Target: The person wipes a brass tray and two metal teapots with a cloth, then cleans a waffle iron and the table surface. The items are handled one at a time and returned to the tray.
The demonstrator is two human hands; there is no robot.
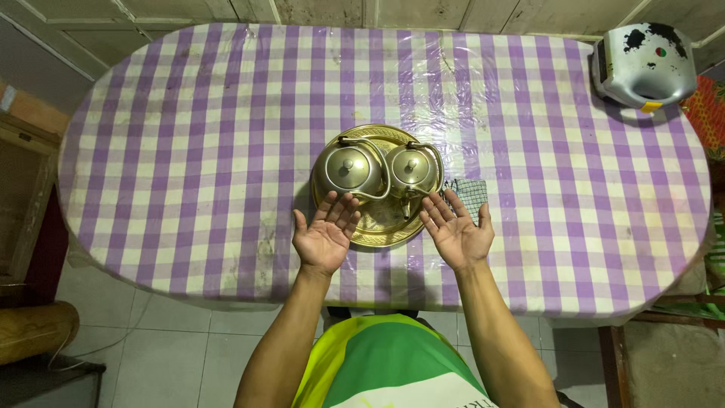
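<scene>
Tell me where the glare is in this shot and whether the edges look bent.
Head view: glare streaks across the clear plastic over the checked tablecloth just beyond the tray, and the two brass teapots shine; table edges bow like a wide-angle lens; the left hand and right hand are sharp, corners dim.

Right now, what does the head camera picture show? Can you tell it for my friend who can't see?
Two empty hands, left hand and right hand, are held palms up over a table with a purple checked cloth. Just beyond them, two shiny metal teapots stand on a round golden tray. A small checked cloth lies beside the tray.
</scene>
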